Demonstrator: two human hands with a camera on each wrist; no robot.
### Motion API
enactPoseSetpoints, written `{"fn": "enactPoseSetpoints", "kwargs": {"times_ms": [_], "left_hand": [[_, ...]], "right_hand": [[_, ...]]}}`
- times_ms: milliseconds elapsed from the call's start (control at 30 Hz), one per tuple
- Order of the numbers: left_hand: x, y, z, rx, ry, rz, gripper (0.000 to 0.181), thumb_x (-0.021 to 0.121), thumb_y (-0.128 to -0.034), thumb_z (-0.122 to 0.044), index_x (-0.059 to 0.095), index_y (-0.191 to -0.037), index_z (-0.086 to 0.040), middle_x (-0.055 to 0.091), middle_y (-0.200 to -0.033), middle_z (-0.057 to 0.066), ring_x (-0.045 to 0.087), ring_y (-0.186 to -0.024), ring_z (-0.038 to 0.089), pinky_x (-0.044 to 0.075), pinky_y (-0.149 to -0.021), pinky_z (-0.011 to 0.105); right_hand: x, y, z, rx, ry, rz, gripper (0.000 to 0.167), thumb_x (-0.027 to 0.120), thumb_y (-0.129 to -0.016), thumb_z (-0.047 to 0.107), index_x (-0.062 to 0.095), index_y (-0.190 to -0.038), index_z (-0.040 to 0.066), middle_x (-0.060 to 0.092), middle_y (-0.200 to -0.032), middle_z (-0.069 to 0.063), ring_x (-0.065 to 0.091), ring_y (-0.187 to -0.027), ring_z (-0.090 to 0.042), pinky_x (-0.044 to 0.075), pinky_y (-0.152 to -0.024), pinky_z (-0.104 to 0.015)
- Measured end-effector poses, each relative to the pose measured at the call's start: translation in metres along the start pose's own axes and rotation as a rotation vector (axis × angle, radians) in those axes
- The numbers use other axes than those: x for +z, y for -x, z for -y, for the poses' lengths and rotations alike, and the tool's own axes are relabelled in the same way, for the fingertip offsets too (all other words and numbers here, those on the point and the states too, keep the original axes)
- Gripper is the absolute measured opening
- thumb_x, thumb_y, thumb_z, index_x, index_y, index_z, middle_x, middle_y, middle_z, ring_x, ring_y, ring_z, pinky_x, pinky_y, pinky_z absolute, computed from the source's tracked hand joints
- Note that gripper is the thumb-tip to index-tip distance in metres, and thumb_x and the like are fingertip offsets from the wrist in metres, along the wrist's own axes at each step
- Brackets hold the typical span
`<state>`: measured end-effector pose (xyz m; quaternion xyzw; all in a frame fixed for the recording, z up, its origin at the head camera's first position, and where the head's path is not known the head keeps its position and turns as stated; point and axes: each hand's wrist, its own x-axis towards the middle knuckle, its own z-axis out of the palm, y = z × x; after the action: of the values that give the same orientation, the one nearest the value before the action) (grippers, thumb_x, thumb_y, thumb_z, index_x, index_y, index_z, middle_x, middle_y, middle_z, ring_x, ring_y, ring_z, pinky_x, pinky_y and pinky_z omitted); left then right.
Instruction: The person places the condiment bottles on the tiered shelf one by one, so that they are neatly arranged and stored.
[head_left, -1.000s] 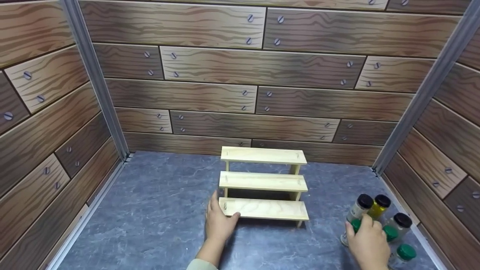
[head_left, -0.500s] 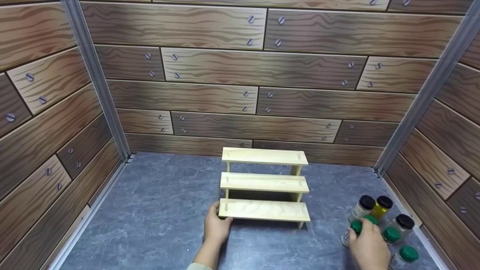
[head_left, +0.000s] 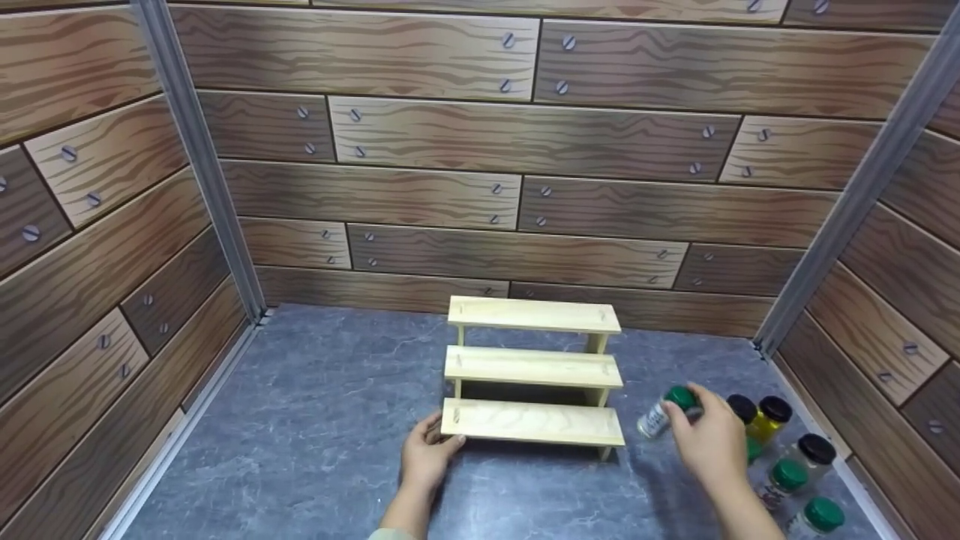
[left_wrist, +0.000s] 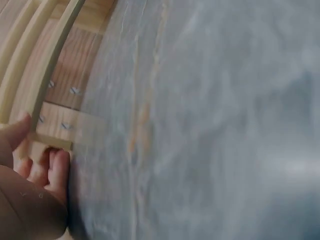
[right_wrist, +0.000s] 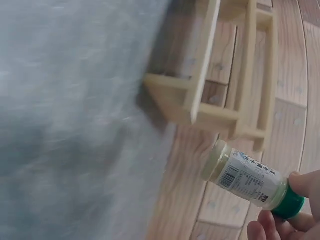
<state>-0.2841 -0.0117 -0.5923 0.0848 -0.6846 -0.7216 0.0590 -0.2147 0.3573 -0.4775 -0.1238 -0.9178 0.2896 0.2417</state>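
Green-capped jar (head_left: 658, 417) now apart from other jars (head_left: 816, 450), pinched by right hand (head_left: 711, 439); left hand (head_left: 428, 456) gripping rack (head_left: 534, 367).

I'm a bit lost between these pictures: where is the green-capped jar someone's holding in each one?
Head view: the jar is right of and below centre, tilted in the right grip, between the wooden stand and the other jars.
Left wrist view: not in it.
Right wrist view: lower right, its green cap towards the bottom right corner.
Shared landmark: the three-step wooden stand, upper left in the left wrist view, upper right in the right.
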Motion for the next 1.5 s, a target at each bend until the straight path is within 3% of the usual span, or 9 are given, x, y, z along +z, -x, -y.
{"fn": "enactPoseSetpoints", "kwargs": {"times_ms": [200, 267, 367, 500, 633, 900, 1133, 1300, 1500], "left_hand": [[-0.004, -0.008, 0.002, 0.001, 0.103, 0.075, 0.065, 0.079, -0.0889, 0.007, 0.048, -0.145, 0.017, 0.066, -0.128, 0.036, 0.073, -0.095, 0.023, 0.06, -0.068, 0.033], [-0.003, -0.009, 0.0, 0.017, 0.115, 0.079, 0.063, 0.078, -0.0895, 0.007, 0.049, -0.145, 0.017, 0.066, -0.127, 0.035, 0.072, -0.093, 0.021, 0.059, -0.066, 0.032], [0.003, -0.011, -0.003, 0.055, 0.117, 0.075, 0.06, 0.078, -0.0898, 0.007, 0.052, -0.143, 0.016, 0.068, -0.127, 0.033, 0.071, -0.092, 0.02, 0.058, -0.063, 0.032], [0.008, -0.013, -0.003, 0.109, 0.083, 0.078, 0.058, 0.079, -0.0901, 0.005, 0.055, -0.141, 0.016, 0.069, -0.125, 0.031, 0.072, -0.094, 0.024, 0.059, -0.064, 0.032], [0.002, -0.012, 0.002, 0.135, 0.036, 0.049, 0.055, 0.078, -0.0888, 0.009, 0.056, -0.138, 0.018, 0.069, -0.124, 0.032, 0.073, -0.099, 0.03, 0.06, -0.067, 0.03], [-0.001, -0.012, 0.004, 0.148, 0.068, 0.085, 0.055, 0.077, -0.0895, 0.009, 0.055, -0.139, 0.018, 0.07, -0.123, 0.032, 0.072, -0.095, 0.024, 0.059, -0.064, 0.028], [-0.001, -0.009, 0.01, 0.118, 0.075, 0.044, 0.054, 0.075, -0.0896, 0.011, 0.055, -0.139, 0.018, 0.072, -0.118, 0.03, 0.072, -0.089, 0.022, 0.056, -0.058, 0.028], [-0.002, -0.009, 0.013, 0.122, 0.126, 0.078, 0.054, 0.073, -0.0907, 0.011, 0.052, -0.14, 0.019, 0.072, -0.119, 0.03, 0.07, -0.087, 0.02, 0.054, -0.055, 0.026], [-0.008, -0.009, 0.015, 0.112, 0.105, 0.093, 0.055, 0.073, -0.0924, 0.009, 0.051, -0.142, 0.019, 0.071, -0.122, 0.029, 0.069, -0.088, 0.021, 0.052, -0.054, 0.026]], "right_hand": [[0.005, -0.03, 0.039, -0.107, -0.093, -0.04, 0.051, 0.08, -0.097, 0.019, 0.064, -0.138, -0.006, 0.067, -0.122, -0.032, 0.068, -0.102, -0.047, 0.054, -0.088, -0.061], [0.008, -0.042, 0.052, -0.12, -0.146, -0.033, 0.049, 0.081, -0.096, 0.018, 0.066, -0.135, -0.007, 0.069, -0.118, -0.031, 0.07, -0.099, -0.044, 0.058, -0.087, -0.056], [0.014, -0.06, 0.072, -0.117, -0.235, -0.009, 0.047, 0.083, -0.094, 0.016, 0.068, -0.131, -0.008, 0.071, -0.114, -0.028, 0.071, -0.098, -0.039, 0.061, -0.081, -0.037], [0.031, -0.082, 0.101, -0.11, -0.386, -0.009, 0.044, 0.084, -0.091, 0.01, 0.069, -0.129, -0.008, 0.073, -0.111, -0.027, 0.072, -0.098, -0.036, 0.056, -0.073, -0.016], [0.057, -0.095, 0.137, -0.147, -0.507, 0.013, 0.043, 0.086, -0.089, 0.007, 0.071, -0.126, -0.008, 0.075, -0.109, -0.025, 0.072, -0.093, -0.033, 0.058, -0.071, -0.018], [0.084, -0.116, 0.196, -0.196, -0.44, 0.076, 0.046, 0.083, -0.094, 0.017, 0.069, -0.132, -0.004, 0.072, -0.117, -0.02, 0.071, -0.104, -0.033, 0.059, -0.092, -0.044], [0.102, -0.128, 0.227, -0.231, -0.331, 0.197, 0.05, 0.081, -0.097, 0.022, 0.066, -0.14, 0.001, 0.068, -0.125, -0.018, 0.07, -0.109, -0.03, 0.058, -0.094, -0.043], [0.112, -0.133, 0.236, -0.204, -0.306, 0.204, 0.051, 0.079, -0.099, 0.024, 0.065, -0.142, 0.002, 0.068, -0.124, -0.016, 0.068, -0.108, -0.029, 0.057, -0.093, -0.044], [0.125, -0.134, 0.242, -0.205, -0.279, 0.228, 0.05, 0.078, -0.1, 0.024, 0.064, -0.142, 0.001, 0.069, -0.131, -0.017, 0.068, -0.116, -0.031, 0.055, -0.1, -0.046]]}}
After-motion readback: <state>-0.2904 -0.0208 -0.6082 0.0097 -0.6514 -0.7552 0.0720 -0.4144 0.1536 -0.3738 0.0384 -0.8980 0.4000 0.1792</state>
